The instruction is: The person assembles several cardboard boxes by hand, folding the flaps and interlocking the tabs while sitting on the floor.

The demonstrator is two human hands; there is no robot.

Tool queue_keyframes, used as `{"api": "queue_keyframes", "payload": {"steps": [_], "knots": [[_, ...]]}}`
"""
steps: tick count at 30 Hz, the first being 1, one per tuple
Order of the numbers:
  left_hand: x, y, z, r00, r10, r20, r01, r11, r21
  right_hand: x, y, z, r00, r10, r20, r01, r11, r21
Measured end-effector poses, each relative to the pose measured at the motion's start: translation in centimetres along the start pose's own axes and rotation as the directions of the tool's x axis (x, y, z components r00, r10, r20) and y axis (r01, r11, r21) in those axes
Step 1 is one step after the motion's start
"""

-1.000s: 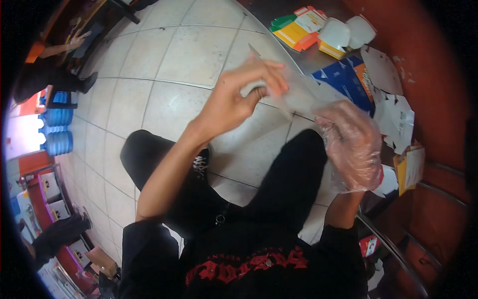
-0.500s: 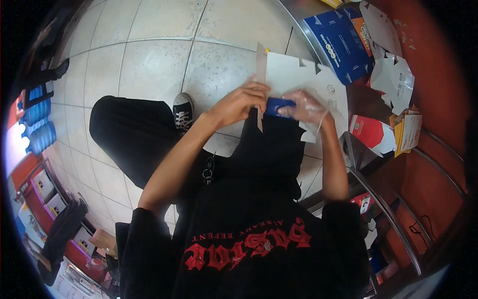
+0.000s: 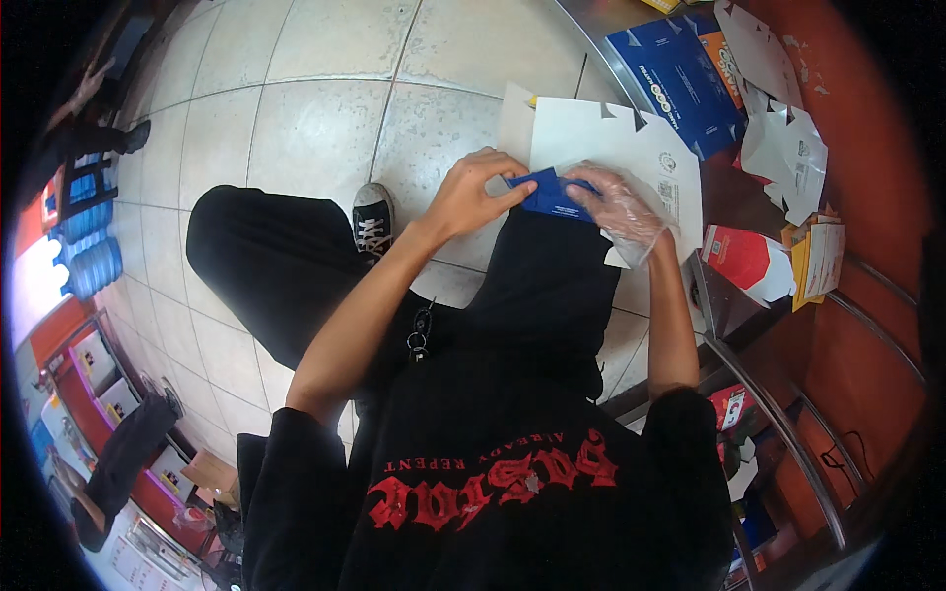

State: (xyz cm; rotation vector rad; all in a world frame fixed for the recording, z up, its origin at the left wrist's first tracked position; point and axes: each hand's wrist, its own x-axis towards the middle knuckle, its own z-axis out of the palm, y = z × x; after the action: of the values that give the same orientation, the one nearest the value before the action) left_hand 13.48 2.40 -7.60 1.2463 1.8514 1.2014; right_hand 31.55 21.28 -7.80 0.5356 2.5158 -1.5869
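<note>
A cardboard box blank (image 3: 591,143), white on its upper face, lies across my right thigh. Its near edge is folded up and shows a blue side panel (image 3: 554,202). My bare left hand (image 3: 480,192) pinches the left end of that blue panel between thumb and fingers. At the panel's right end, my right hand (image 3: 623,212), in a clear plastic glove, grips it with the thumb on the blue face. The right hand's fingertips are partly hidden behind the board. Notched flaps line the blank's far edge, and a beige panel (image 3: 514,123) stands out on its left.
On a metal surface at right lie a blue carton (image 3: 675,84), a white notched carton (image 3: 785,158), a red-and-white carton (image 3: 744,261) and a yellow-edged stack (image 3: 820,258). Metal rails (image 3: 774,424) curve below them. Water jugs (image 3: 91,266) and other people are at left.
The blank's near edge has come up and the blue panel now shows wider. My left hand has shifted from the left panel onto the blue panel; the right thumb now presses its right end.
</note>
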Motion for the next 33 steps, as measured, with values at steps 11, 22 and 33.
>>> {"api": "queue_keyframes", "payload": {"steps": [11,22,33], "knots": [[-0.7,0.5,3.1,0.981,0.031,-0.193,-0.019,0.998,0.063,-1.7,-2.2,0.7,0.975,0.186,-0.119,-0.195,0.978,-0.075],[2.1,1.1,2.1,0.981,0.001,0.195,0.016,0.996,-0.086,-2.3,-2.2,-0.2,0.974,0.166,-0.153,-0.181,0.979,-0.094],[3.3,1.1,2.8,0.961,0.157,0.23,-0.168,0.985,0.031,-1.5,-2.1,-0.8,0.99,0.093,-0.109,-0.09,0.995,0.032]]}}
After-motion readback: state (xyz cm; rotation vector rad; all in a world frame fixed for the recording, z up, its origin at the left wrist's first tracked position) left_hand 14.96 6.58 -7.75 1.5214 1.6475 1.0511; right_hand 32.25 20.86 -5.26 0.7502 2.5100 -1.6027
